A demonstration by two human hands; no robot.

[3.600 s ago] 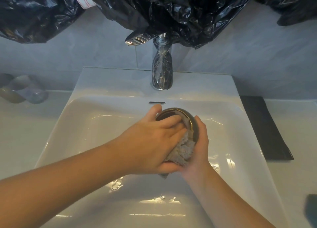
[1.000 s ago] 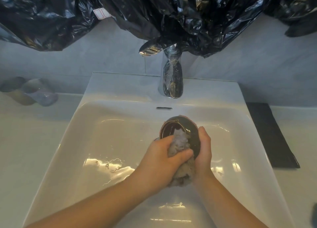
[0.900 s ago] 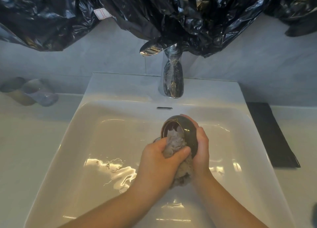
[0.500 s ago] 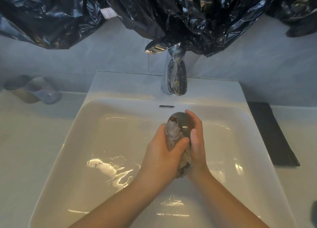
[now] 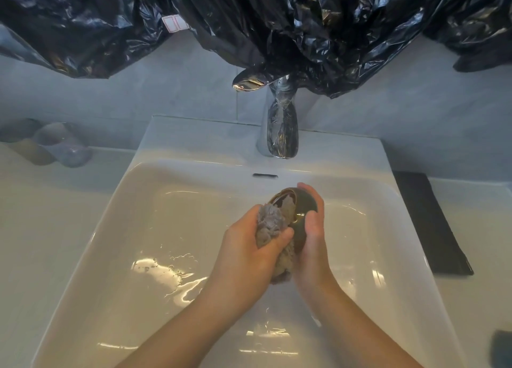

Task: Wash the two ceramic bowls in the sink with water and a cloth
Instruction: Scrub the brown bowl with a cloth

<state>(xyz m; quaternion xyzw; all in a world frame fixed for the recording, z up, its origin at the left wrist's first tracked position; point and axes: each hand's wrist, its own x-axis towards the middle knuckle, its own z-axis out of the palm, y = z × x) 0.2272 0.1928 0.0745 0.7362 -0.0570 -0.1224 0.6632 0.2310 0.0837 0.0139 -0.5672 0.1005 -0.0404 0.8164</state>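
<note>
Over the last sec the bowl (image 5: 303, 204) was turned in the right hand (image 5: 311, 229), so its dark outside now faced up and the opening faced left. The right hand was wrapped round the bowl's back w/ fingers over the far rim, holding it above the sink (image 5: 171, 201). The left hand (image 5: 249, 254) was closed on the grey cloth (image 5: 273, 223), which was pushed partly inside the bowl. Looked like scrubbing had shifted to the rim and outside. Tap (image 5: 279, 129) showed no water running. Second bowl not visible, so prob. about halfway.
</note>
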